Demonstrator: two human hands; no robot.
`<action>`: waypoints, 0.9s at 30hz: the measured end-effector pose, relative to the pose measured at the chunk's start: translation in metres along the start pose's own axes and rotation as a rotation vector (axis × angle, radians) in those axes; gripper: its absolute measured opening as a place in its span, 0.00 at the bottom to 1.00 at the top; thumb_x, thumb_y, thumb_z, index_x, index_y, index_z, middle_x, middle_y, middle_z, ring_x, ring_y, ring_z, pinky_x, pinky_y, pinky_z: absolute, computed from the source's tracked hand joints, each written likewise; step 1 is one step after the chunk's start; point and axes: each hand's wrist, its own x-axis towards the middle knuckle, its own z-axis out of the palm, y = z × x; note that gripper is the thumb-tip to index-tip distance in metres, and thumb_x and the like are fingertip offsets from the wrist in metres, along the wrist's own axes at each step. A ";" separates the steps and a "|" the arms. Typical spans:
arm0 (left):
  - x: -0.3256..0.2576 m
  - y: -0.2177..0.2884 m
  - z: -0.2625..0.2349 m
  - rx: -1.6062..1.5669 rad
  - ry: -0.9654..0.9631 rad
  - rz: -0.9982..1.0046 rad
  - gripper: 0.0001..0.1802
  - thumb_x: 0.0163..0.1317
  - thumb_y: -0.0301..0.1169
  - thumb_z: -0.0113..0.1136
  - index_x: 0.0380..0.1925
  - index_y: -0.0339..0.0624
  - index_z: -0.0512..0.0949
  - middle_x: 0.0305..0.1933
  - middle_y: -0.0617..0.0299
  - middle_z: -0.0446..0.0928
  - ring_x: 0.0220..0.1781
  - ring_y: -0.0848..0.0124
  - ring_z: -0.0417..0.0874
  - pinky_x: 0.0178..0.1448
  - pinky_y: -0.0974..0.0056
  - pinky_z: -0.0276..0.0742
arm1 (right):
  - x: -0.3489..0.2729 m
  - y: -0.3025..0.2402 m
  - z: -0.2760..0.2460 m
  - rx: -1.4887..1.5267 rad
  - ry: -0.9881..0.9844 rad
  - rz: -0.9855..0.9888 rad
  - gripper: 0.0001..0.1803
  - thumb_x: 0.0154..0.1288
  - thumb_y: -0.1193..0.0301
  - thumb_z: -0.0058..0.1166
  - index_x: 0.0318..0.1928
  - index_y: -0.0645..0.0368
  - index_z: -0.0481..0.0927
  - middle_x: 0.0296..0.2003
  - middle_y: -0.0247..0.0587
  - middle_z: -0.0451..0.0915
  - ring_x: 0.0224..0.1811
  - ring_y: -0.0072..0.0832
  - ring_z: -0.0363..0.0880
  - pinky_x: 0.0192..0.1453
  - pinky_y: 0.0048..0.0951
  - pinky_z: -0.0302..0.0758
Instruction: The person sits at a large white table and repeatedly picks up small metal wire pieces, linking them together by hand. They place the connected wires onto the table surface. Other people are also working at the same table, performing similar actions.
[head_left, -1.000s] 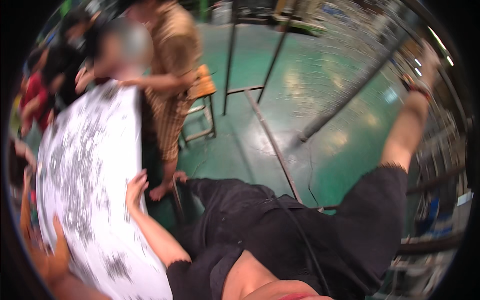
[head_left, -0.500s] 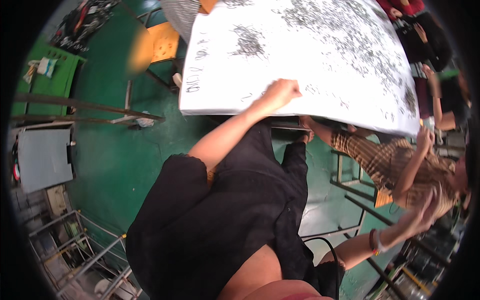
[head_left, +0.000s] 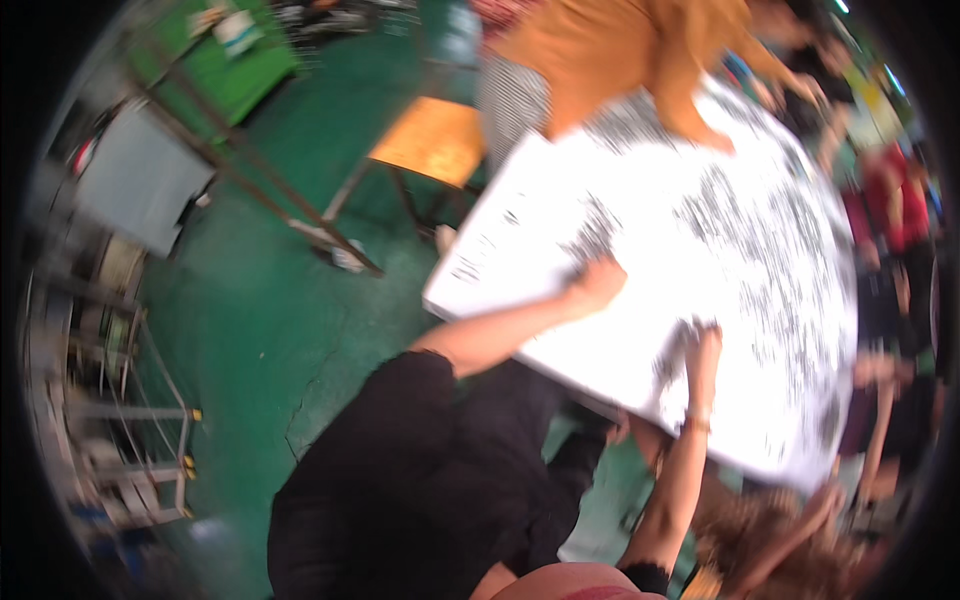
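Observation:
Small dark pieces, too blurred to name, lie over a white-covered table (head_left: 560,335). My left hand (head_left: 598,285) is closed at the near side of a small heap of dark pieces (head_left: 592,230); what its fingers hold is hidden. My right hand (head_left: 704,345) is on the table to the right, fingers drawn together beside a dark patch of pieces (head_left: 670,365). Whatever it holds is too small and smeared to make out. A larger spread of dark pieces (head_left: 735,225) covers the far and right parts of the table.
A person in a mustard top (head_left: 600,55) leans over the far left of the table. Beside them stands a wooden stool (head_left: 430,138). More people sit along the right side, one in a striped garment (head_left: 740,525) close to my right arm. Metal frames (head_left: 250,180) stand at the left.
My view has turned, shifting the table down and right. My right hand has come from the lower right onto the table. My left hand is now by the small heap. The mustard-clad person now leans in.

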 end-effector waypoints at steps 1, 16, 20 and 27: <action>0.001 0.022 -0.032 0.030 -0.069 0.170 0.10 0.54 0.23 0.48 0.31 0.29 0.78 0.33 0.40 0.77 0.39 0.52 0.79 0.32 0.50 0.79 | -0.012 0.033 0.004 -0.109 -0.209 -0.028 0.09 0.44 0.79 0.54 0.30 0.66 0.83 0.28 0.55 0.79 0.34 0.46 0.76 0.44 0.43 0.73; -0.014 -0.029 -0.118 -0.682 0.070 -0.055 0.09 0.50 0.26 0.57 0.29 0.31 0.77 0.30 0.46 0.79 0.37 0.53 0.81 0.43 0.54 0.76 | 0.026 -0.047 -0.056 1.240 -0.033 0.683 0.11 0.59 0.81 0.56 0.43 0.66 0.76 0.23 0.41 0.78 0.22 0.23 0.76 0.24 0.19 0.69; -0.019 -0.022 -0.109 -0.768 0.073 -0.085 0.07 0.48 0.28 0.61 0.26 0.35 0.82 0.28 0.48 0.81 0.35 0.56 0.83 0.42 0.56 0.77 | 0.010 -0.077 -0.061 1.671 0.005 0.927 0.14 0.62 0.80 0.53 0.49 0.70 0.74 0.33 0.40 0.78 0.32 0.21 0.77 0.31 0.18 0.74; -0.087 0.045 -0.170 -1.373 -0.218 0.096 0.08 0.57 0.26 0.62 0.34 0.31 0.81 0.31 0.59 0.82 0.30 0.75 0.82 0.35 0.71 0.79 | -0.055 -0.148 -0.071 2.157 0.049 0.799 0.11 0.64 0.82 0.47 0.48 0.68 0.70 0.31 0.36 0.70 0.32 0.22 0.66 0.27 0.14 0.64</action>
